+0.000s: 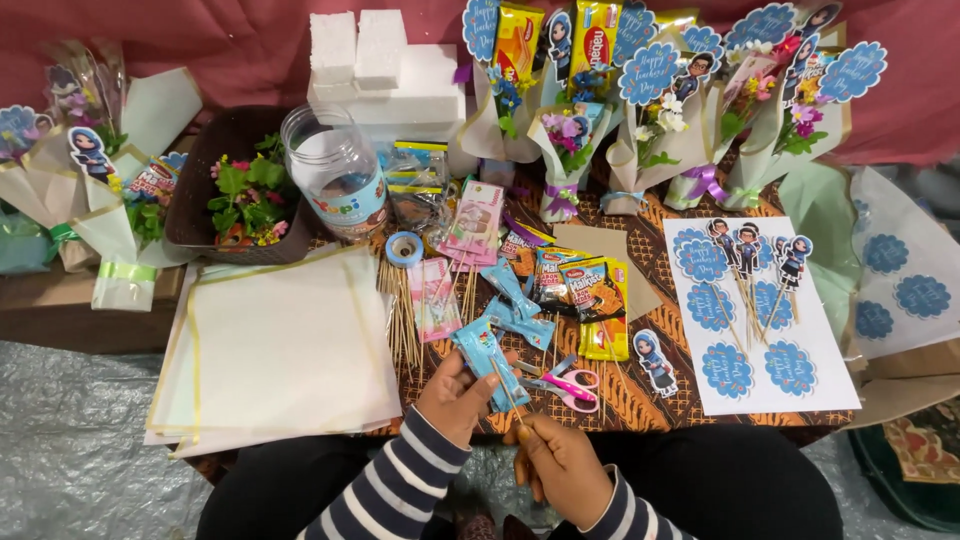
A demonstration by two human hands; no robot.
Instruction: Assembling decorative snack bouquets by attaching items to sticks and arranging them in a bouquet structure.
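Nearest the camera, at the front edge of the counter [640,400]: left hand [455,395], fingers curled around a light-blue snack packet [483,358]; right hand [555,455], fingers pinched shut on a thin wooden skewer [507,392] angled up against that packet. Striped sleeves on both arms.

Just right of the blue packet: pink-handled scissors [570,385], flat on the patterned cloth. Further right of it: a cut-out cartoon figure [655,362], then a white sheet [765,315] carrying blue scalloped stickers and more figures on sticks. Left of the packet: a stack of cream wrapping sheets [285,350] with yellow edging, and a loose bundle of bare skewers [403,315] alongside.

Just beyond the packet: more blue packets, pink packets [438,298] and orange snack bags [595,295], heaped together. Beyond and left of it: a small roll of blue tape [404,248], a clear plastic jar [338,175] lying tilted, and a dark tray [200,190] of artificial flowers.

Farthest from the packet, against the red backdrop: white foam blocks [385,70] and a row of finished paper-wrapped bouquets [660,130] topped with snack bags, blue tags and cartoon figures. Well off to the packet's left: more wrapped bouquets [100,190], leaning beside the tray.
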